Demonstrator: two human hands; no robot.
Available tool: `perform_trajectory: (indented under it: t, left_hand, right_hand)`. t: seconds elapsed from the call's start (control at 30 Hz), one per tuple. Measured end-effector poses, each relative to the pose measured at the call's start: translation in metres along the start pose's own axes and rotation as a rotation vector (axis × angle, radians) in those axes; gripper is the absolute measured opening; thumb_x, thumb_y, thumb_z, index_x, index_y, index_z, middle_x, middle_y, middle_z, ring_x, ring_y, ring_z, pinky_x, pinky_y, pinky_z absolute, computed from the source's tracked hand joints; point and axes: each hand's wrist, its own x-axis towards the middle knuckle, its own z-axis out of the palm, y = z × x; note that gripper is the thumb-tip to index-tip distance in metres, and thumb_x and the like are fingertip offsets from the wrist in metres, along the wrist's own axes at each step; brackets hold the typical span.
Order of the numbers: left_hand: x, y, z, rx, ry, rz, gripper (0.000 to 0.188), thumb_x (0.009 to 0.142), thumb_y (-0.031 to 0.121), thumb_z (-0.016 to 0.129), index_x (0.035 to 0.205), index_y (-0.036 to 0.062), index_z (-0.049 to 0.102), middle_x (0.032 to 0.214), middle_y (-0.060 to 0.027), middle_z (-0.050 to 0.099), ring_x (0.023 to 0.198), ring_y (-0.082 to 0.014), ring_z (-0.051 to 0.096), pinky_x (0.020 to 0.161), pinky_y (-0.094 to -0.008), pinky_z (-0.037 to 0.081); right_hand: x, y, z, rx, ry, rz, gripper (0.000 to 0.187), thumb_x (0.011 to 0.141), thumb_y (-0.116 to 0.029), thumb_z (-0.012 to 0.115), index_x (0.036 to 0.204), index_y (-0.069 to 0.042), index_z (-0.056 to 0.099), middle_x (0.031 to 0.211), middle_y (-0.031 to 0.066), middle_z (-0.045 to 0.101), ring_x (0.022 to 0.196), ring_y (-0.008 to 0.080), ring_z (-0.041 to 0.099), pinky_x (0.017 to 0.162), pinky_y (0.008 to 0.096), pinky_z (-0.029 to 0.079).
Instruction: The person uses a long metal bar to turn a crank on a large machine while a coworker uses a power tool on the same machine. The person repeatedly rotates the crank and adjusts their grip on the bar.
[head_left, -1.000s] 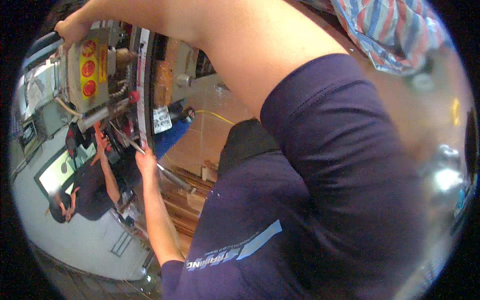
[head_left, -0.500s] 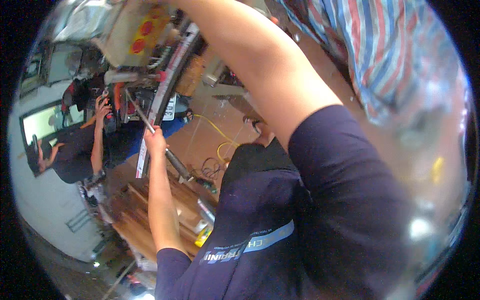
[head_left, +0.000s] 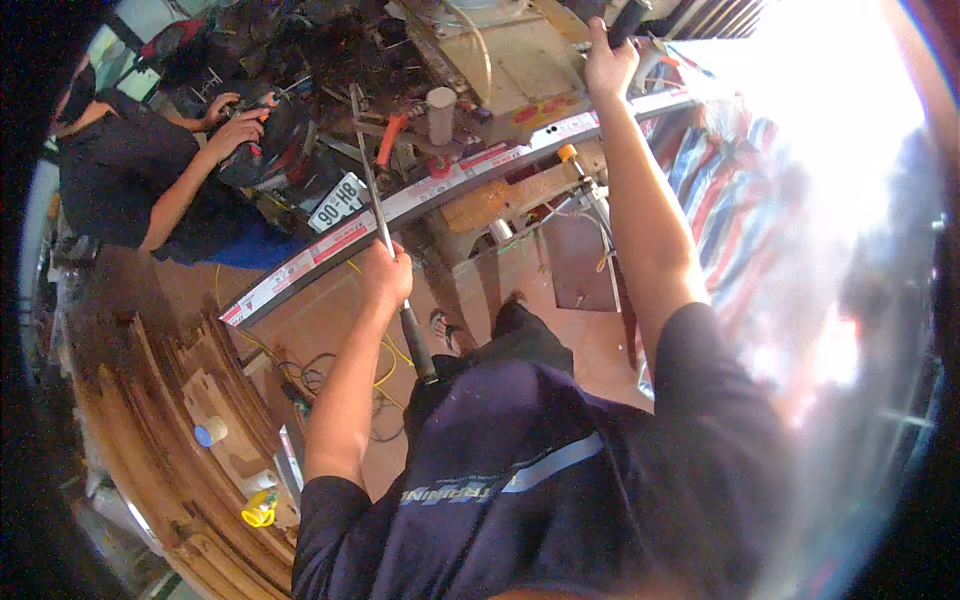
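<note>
My left hand [head_left: 387, 275] is closed around a long thin metal rod [head_left: 376, 195] with a dark cylindrical grip [head_left: 418, 345] at its lower end. The rod slants up across a long dark bar [head_left: 410, 205] covered with white and red printed film. Touching between rod and bar cannot be made out. Up at the right, my right hand [head_left: 611, 68] grips a dark cylindrical handle [head_left: 630, 20] above the bar's far part. What that handle belongs to is cut off by the upper edge.
A co-worker [head_left: 130, 180] at the left holds an orange and black tool [head_left: 258, 120]. Wooden mouldings [head_left: 170, 450] lie at lower left, with a yellow roll [head_left: 259, 508]. A cluttered bench [head_left: 500, 60] stands ahead; striped sheeting [head_left: 715, 190] hangs right. Yellow cable [head_left: 392, 365] crosses the floor.
The view has swung round, bringing the bench, the full bar and my right hand into sight. My left hand still holds the rod.
</note>
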Motion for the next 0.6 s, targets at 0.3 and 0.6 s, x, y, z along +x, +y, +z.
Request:
perform_trajectory:
  t: [0.3, 0.6]
  left_hand:
    - [-0.009, 0.028, -0.019, 0.028, -0.091, -0.060, 0.021, 0.095, 0.016, 0.064, 0.111, 0.0023, 0.062, 0.102, -0.0240, 0.075, 0.098, -0.0447, 0.074, 0.089, -0.0542, 0.059]
    - [-0.007, 0.015, -0.011, 0.034, -0.076, -0.036, 0.025, 0.093, 0.017, 0.064, 0.113, 0.0035, 0.062, 0.100, -0.0243, 0.075, 0.096, -0.0450, 0.075, 0.084, -0.0540, 0.059]
  right_hand:
    - [0.004, 0.017, 0.006, 0.044, 0.080, 0.013, 0.035, 0.102, -0.031, 0.081, 0.109, 0.003, 0.079, 0.098, 0.0095, 0.080, 0.088, 0.0175, 0.069, 0.087, 0.0371, 0.055]
    - [0.004, 0.018, 0.003, 0.034, 0.094, 0.071, 0.034, 0.103, -0.033, 0.079, 0.106, 0.001, 0.079, 0.085, 0.0032, 0.074, 0.076, 0.0135, 0.062, 0.074, 0.0347, 0.051]
